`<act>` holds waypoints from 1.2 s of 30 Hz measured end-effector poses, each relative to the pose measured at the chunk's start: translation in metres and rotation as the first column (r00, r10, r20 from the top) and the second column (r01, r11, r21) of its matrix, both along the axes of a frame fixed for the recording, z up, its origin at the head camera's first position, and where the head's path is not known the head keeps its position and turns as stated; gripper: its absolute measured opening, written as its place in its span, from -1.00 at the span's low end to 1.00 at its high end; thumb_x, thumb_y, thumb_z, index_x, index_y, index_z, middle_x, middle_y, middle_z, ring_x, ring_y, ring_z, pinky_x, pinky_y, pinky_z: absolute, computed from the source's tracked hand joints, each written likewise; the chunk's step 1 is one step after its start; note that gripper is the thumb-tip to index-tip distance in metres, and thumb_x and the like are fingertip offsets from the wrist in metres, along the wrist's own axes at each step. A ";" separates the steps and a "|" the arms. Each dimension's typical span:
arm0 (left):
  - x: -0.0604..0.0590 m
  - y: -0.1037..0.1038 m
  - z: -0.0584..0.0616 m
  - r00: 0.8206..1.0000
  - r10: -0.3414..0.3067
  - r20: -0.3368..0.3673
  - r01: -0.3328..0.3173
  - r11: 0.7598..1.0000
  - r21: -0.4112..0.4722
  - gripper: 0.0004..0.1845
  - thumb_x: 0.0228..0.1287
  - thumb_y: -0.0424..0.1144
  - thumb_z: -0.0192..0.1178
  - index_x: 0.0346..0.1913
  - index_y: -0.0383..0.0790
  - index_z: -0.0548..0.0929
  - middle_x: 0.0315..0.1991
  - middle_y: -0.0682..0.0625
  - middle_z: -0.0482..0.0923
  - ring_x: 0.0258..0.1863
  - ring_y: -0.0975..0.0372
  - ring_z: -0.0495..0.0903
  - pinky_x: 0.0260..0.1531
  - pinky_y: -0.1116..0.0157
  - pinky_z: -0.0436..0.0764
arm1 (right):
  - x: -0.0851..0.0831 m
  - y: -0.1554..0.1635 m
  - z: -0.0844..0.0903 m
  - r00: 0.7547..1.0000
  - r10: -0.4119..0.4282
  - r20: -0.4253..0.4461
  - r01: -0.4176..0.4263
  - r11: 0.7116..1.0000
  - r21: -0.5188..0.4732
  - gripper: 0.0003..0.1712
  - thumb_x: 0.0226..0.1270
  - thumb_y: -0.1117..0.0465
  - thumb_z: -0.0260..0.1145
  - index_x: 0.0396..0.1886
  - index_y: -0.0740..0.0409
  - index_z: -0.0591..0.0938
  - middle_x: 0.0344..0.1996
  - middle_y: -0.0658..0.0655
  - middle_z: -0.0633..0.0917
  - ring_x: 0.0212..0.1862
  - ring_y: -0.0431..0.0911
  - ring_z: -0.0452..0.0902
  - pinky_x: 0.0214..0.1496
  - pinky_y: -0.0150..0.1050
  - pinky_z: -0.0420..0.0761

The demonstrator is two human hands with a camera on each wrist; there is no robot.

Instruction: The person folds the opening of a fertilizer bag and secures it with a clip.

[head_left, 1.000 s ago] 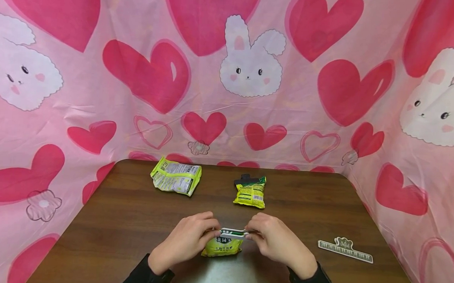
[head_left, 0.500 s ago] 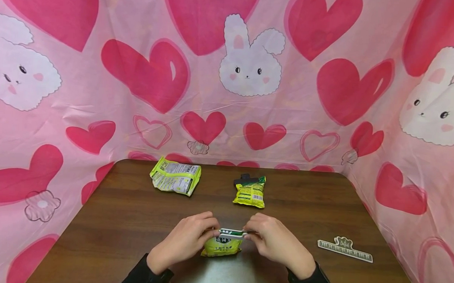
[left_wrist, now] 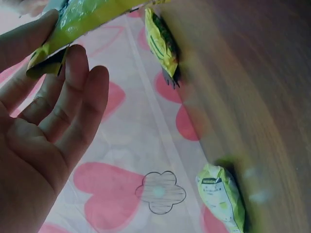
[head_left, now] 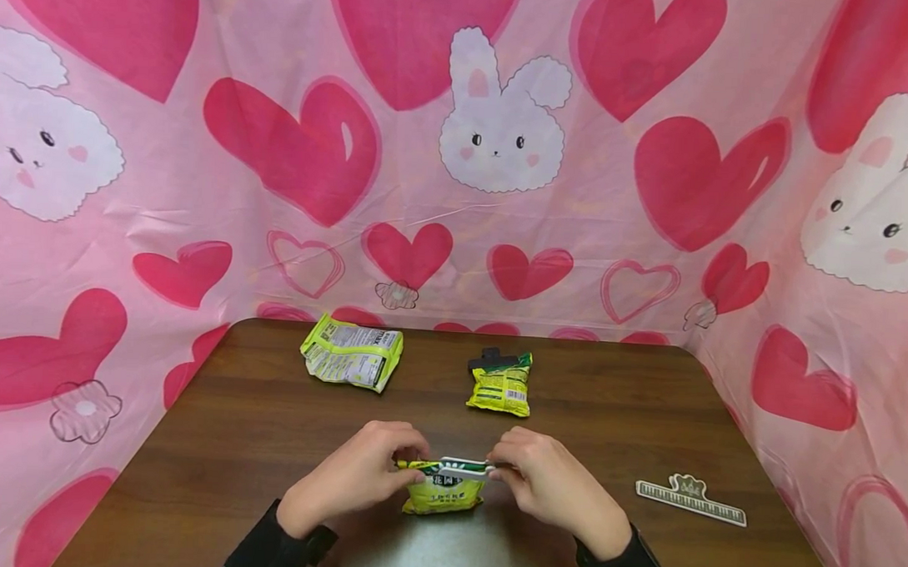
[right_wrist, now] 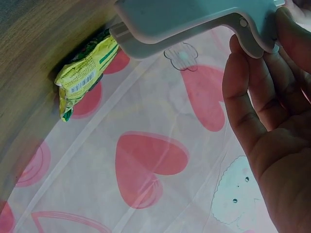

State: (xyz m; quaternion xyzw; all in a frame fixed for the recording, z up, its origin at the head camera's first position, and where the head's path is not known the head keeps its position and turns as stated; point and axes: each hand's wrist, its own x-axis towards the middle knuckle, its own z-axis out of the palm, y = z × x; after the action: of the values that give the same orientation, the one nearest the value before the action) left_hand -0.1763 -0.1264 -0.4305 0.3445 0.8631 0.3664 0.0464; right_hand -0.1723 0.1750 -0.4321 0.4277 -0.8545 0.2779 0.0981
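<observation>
A small yellow bag (head_left: 444, 498) with dark lettering stands near the front middle of the table, its green top edge folded flat. A pale bag clip (head_left: 465, 469) lies along the right part of that edge. My left hand (head_left: 361, 472) pinches the bag's upper left corner between thumb and fingers; the corner's yellow film (left_wrist: 48, 63) shows between them in the left wrist view. With thumb and fingertips, my right hand (head_left: 560, 483) grips the clip's right end. In the right wrist view the clip's two long arms (right_wrist: 184, 22) lie close together, and the bag is hidden.
Behind the hands lies another yellow bag (head_left: 501, 389) with a black clip (head_left: 490, 359) on its top. A larger green and white bag (head_left: 354, 355) is at the back left. On the right rests a long ruler-like clip (head_left: 690, 500). Printed cloth surrounds the wooden table (head_left: 268, 444).
My left hand has slid left, off the clip's left end and onto the bag's top left corner, uncovering part of the green edge. The right hand and the clip have stayed put.
</observation>
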 end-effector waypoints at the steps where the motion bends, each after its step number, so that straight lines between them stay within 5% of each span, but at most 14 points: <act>1: 0.000 -0.001 0.000 1.000 -0.002 -0.010 0.002 1.000 0.003 -0.80 0.25 -0.36 0.54 -0.18 -0.02 0.75 -0.31 0.28 0.58 -0.33 0.38 0.54 -0.27 0.34 0.61 | 0.000 0.000 0.000 1.000 -0.001 -0.005 0.001 1.000 0.000 -0.83 0.22 0.36 0.60 -0.30 0.09 0.76 -0.37 -0.14 0.64 -0.30 -0.33 0.50 -0.24 -0.39 0.58; 19: 0.001 0.000 0.001 1.000 0.006 0.009 -0.006 1.000 0.004 -0.85 0.37 -0.30 0.46 -0.22 0.07 0.73 -0.30 0.30 0.57 -0.31 0.37 0.54 -0.24 0.31 0.61 | 0.005 -0.008 0.002 0.993 0.017 -0.121 -0.016 1.000 0.006 -0.79 0.17 0.38 0.62 -0.30 0.09 0.75 -0.37 -0.13 0.64 -0.28 -0.30 0.51 -0.20 -0.42 0.58; 36: 0.001 0.003 -0.003 0.995 0.021 -0.100 -0.016 0.998 0.053 -0.86 0.29 -0.37 0.50 -0.23 -0.04 0.80 -0.32 0.28 0.60 -0.35 0.41 0.53 -0.33 0.36 0.58 | 0.007 -0.013 0.001 0.983 0.016 -0.183 -0.015 1.000 0.007 -0.79 0.17 0.38 0.62 -0.31 0.09 0.73 -0.38 -0.13 0.61 -0.30 -0.29 0.50 -0.23 -0.40 0.56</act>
State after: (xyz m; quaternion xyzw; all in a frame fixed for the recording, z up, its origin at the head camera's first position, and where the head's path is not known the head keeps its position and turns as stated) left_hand -0.1752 -0.1234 -0.4331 0.3557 0.8577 0.3712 -0.0095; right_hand -0.1654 0.1623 -0.4315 0.4585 -0.8392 0.2359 0.1729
